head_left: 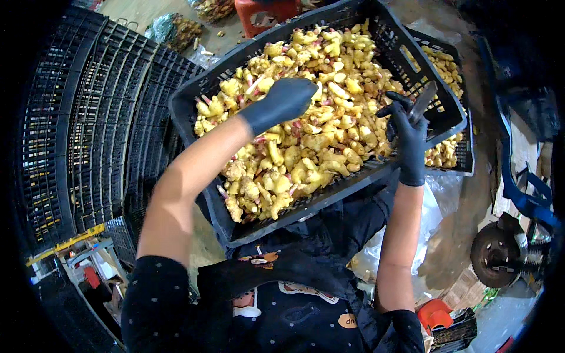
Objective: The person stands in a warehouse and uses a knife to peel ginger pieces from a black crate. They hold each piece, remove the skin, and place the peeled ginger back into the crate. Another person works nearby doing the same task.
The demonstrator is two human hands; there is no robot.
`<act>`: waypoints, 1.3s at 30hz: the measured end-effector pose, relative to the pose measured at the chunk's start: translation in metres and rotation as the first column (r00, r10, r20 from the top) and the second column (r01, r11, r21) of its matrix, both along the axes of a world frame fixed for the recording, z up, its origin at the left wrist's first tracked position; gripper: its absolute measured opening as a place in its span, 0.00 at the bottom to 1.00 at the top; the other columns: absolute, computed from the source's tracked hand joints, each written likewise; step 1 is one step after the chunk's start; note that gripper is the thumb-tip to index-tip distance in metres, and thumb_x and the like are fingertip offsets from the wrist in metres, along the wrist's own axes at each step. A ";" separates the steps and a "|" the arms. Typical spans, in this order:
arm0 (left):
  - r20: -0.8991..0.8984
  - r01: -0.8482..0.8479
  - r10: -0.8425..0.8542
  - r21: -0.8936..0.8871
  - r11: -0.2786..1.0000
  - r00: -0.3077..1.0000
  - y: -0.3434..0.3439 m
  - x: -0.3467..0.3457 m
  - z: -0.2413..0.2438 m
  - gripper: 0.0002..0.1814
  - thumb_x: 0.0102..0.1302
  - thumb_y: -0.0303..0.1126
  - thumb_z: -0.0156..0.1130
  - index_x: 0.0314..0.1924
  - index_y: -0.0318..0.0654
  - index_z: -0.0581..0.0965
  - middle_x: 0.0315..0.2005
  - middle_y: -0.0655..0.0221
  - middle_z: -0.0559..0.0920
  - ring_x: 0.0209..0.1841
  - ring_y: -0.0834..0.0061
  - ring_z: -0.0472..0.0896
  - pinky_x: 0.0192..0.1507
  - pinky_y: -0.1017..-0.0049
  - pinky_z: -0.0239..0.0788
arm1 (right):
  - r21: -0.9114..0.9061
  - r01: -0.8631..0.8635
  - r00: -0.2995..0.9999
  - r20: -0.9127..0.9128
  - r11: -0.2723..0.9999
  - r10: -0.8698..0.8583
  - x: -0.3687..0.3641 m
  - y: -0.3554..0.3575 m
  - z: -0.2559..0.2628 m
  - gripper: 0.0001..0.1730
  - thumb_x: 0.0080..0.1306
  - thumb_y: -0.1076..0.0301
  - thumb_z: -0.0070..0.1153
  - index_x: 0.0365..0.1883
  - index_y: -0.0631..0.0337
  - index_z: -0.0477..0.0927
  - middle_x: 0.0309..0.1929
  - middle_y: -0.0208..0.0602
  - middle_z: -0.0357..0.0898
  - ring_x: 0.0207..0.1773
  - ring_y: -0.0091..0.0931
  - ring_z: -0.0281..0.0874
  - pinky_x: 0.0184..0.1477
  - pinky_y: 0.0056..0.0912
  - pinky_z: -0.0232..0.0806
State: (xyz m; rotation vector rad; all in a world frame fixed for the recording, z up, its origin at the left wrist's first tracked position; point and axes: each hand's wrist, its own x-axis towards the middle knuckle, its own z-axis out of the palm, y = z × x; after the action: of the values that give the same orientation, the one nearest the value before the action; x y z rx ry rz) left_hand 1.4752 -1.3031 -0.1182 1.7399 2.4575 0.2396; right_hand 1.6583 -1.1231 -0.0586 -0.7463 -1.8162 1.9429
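A black plastic crate (260,231) full of fresh ginger rhizomes (318,141), some with pink shoots, lies tilted in front of me. My left hand (282,103), in a dark glove, reaches over the middle of the ginger. Its back faces me and hides the fingers, so I cannot see what they hold. At the crate's right end, my gloved right hand (408,132) grips a knife (423,102), its short, broad metal blade pointing up and to the right. The thumb and fingertips of that hand extend over the ginger's edge.
A second black crate (468,150) of smaller ginger pieces stands at the right. Black crates (110,119) are stacked on the left. Behind are a red plastic stool (269,17) and a bag of roots (176,33). A wheel (494,253) with a blue metal frame (512,185) stands at right.
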 end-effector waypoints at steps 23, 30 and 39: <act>0.887 -0.772 -0.449 0.360 0.523 0.109 -0.126 0.050 0.070 0.38 0.47 0.17 0.46 0.61 0.38 0.51 0.53 0.65 0.63 0.51 0.79 0.65 0.49 0.82 0.60 | 0.305 -0.949 0.299 0.780 0.083 0.551 -0.052 -0.045 -0.076 0.27 0.45 0.59 0.57 0.46 0.58 0.71 0.38 0.47 0.75 0.42 0.41 0.72 0.45 0.38 0.64; 0.863 -0.947 -0.497 0.081 0.312 -0.090 -0.153 0.070 0.057 0.31 0.50 0.15 0.51 0.56 0.38 0.59 0.49 0.65 0.66 0.51 0.76 0.66 0.51 0.79 0.61 | 0.129 -0.932 0.323 0.717 0.338 0.617 -0.059 -0.065 -0.057 0.28 0.49 0.56 0.59 0.44 0.65 0.71 0.34 0.44 0.75 0.32 0.29 0.72 0.36 0.30 0.65; 0.752 -0.981 -0.631 -0.116 0.155 -0.189 -0.143 0.094 0.049 0.37 0.49 0.11 0.54 0.58 0.42 0.55 0.46 0.64 0.67 0.43 0.74 0.71 0.42 0.76 0.70 | 0.624 -0.508 0.844 0.221 0.594 0.489 -0.057 -0.070 -0.014 0.15 0.50 0.64 0.60 0.33 0.62 0.76 0.22 0.29 0.74 0.22 0.21 0.69 0.25 0.24 0.63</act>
State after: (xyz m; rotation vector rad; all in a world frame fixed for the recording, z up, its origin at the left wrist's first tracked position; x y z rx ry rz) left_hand 1.5689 -1.4460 -0.0695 -0.3056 0.8758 2.4960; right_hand 1.6008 -1.1930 -0.0726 0.0029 -2.7141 1.3245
